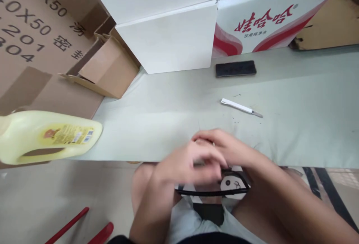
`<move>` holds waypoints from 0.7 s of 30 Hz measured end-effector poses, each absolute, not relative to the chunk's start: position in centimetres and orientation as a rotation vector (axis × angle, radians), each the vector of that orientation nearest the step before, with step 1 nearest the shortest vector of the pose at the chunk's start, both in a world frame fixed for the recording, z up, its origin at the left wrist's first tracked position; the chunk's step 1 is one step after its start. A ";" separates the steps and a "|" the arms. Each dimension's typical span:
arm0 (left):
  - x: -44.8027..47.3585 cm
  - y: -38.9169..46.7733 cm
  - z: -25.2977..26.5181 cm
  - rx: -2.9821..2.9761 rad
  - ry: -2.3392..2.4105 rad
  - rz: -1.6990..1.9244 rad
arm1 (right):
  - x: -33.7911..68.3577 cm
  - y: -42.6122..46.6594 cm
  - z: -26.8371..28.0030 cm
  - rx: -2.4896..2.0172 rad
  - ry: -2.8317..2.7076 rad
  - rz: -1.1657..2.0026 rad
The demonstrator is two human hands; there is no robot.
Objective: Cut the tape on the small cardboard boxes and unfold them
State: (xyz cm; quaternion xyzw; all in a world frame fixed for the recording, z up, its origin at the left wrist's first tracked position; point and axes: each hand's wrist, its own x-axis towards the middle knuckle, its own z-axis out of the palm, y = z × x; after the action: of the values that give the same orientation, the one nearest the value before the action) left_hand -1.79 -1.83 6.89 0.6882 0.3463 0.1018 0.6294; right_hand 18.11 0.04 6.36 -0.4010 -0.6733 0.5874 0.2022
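Observation:
Over my lap, at the table's front edge, my two hands come together. My left hand [187, 163] is in front, its curled fingers smeared by motion. Partly behind it, my right hand [224, 145] has bent fingers, closed around something mostly hidden; only a tiny pale bit shows between the hands. Below them on my lap is an item with black trim and a white cartoon animal face [232, 182]; I cannot make out its kind. On the table beyond my right hand lies a white-handled craft knife [238, 106] with its blade exposed.
A dark phone [236, 69] lies near a red-and-white carton [260, 23] and white boxes [171, 38]. To the left are an open cardboard box [109, 66] and a pale yellow jug [33, 131]. Red bars [73, 221] show low at left. Small dark scraps lie near the knife.

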 end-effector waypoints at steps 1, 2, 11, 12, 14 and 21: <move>-2.0 -0.5 6.7 1.570 1.119 0.580 | 18.0 0.6 5.5 -1.123 -1.770 1.622; -2.6 1.0 6.6 1.542 1.295 0.749 | 17.9 1.1 4.6 -1.125 -1.646 1.614; -11.5 10.2 4.3 1.238 2.083 1.423 | 17.5 1.9 0.7 -1.320 -1.237 1.601; -12.1 10.7 3.8 1.201 2.144 1.467 | 17.5 1.9 0.7 -1.333 -1.241 1.604; -13.1 11.8 3.3 1.141 2.245 1.537 | 17.4 2.0 0.7 -1.350 -1.247 1.606; -17.0 16.9 8.0 1.296 2.444 1.586 | 17.0 1.7 0.1 -1.396 -1.279 1.639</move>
State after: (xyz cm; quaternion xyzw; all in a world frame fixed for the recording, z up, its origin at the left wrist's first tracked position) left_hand -16.98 16.89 7.98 0.4065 0.7662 0.4972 -0.0236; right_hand 17.04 1.72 0.06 -0.5294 -0.4850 0.6215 0.3136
